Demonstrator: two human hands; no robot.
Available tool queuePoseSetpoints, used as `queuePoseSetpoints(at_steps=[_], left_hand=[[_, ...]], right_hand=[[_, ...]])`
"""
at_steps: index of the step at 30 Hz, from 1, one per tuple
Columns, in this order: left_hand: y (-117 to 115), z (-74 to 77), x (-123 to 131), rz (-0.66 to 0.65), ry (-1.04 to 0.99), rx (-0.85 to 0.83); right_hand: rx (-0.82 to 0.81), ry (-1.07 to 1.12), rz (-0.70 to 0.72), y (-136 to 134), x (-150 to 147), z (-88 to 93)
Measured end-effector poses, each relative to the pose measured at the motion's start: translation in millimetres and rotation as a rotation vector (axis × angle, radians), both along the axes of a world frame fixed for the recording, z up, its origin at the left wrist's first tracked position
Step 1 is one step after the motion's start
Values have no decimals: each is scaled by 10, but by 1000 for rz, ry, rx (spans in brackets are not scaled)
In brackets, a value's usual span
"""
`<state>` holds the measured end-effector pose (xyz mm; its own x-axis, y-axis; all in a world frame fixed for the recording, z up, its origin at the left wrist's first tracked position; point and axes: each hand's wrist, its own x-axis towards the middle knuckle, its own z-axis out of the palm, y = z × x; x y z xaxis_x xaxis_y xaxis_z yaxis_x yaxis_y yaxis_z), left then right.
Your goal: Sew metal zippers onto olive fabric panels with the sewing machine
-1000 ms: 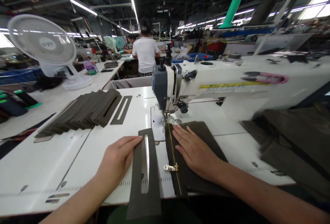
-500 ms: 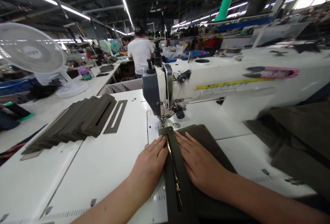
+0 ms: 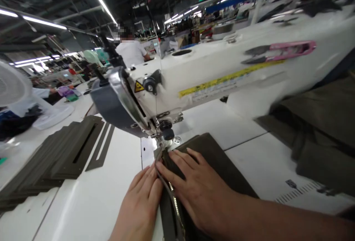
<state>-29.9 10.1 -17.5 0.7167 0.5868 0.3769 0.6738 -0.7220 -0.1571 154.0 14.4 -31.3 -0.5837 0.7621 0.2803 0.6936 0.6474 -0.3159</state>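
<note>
My left hand (image 3: 141,204) lies flat with fingers together on the left edge of an olive slotted strip (image 3: 166,211) laid over a brass zipper (image 3: 174,206). My right hand (image 3: 194,187) rests open and flat on the dark olive fabric panel (image 3: 219,159), fingertips close to the presser foot (image 3: 162,145) of the white sewing machine (image 3: 210,74). Both hands press the pieces down just in front of the needle.
A fanned stack of olive slotted strips (image 3: 55,156) lies on the table at left, with a white fan (image 3: 16,89) behind it. Pink thread snips (image 3: 280,50) sit on the machine arm. Dark fabric (image 3: 318,141) is heaped at right. A person in a white shirt (image 3: 130,52) works further back.
My left hand slid the slotted strip from the left over the zipper and up to the presser foot. Both hands moved closer to the needle, and my view leaned in and tilted.
</note>
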Motion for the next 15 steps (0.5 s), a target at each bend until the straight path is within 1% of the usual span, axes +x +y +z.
queuePoseSetpoints(at_steps=[8, 11, 15], left_hand=[[19, 0, -100, -9, 65, -22], [27, 23, -88, -27, 98, -6], [28, 49, -33, -1, 132, 17]], right_hand=[[-21, 72, 7, 10, 27, 19], [-13, 71, -5, 13, 22, 12], [-1, 37, -2, 12, 25, 12]])
